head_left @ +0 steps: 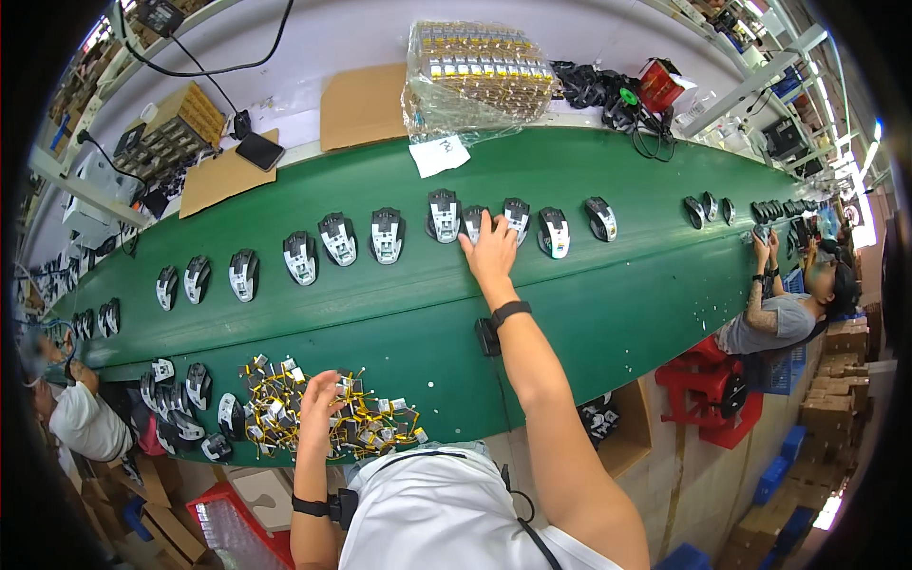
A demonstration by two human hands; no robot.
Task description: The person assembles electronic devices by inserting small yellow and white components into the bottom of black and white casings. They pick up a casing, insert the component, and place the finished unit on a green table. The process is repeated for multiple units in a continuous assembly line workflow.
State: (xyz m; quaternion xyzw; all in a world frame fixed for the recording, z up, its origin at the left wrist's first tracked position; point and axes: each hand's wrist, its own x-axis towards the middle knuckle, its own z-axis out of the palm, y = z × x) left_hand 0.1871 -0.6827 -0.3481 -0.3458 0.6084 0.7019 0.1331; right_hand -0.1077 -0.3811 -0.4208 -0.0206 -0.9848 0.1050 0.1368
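Right hand (491, 252) is extended to the upper centre of the frame, fingers (484, 226) spread flat and resting on a grey-and-black mouse shell (474, 222) in the row along the far side of the green bench (589, 313). The hand covers the shell from the near side; nothing is clasped. The shell's long axis runs away from the person, roughly in line with the forearm. Neighbouring shells sit just beside it, left (444, 215) and right (516, 218), apart from each other.

Left hand (318, 404) lies at the lower left of centre, fingers loosely curled over a heap of small parts with yellow wires (380, 423) at the near edge of the bench. Whether it has pinched one cannot be told.

The right hand is far the nearer to the row of shells; the left is well apart from it, across the bench's width.

More shells (185, 418) are piled lower left. A bagged stack of trays (480, 71) sits at upper centre. Another person (788, 309) works at right.
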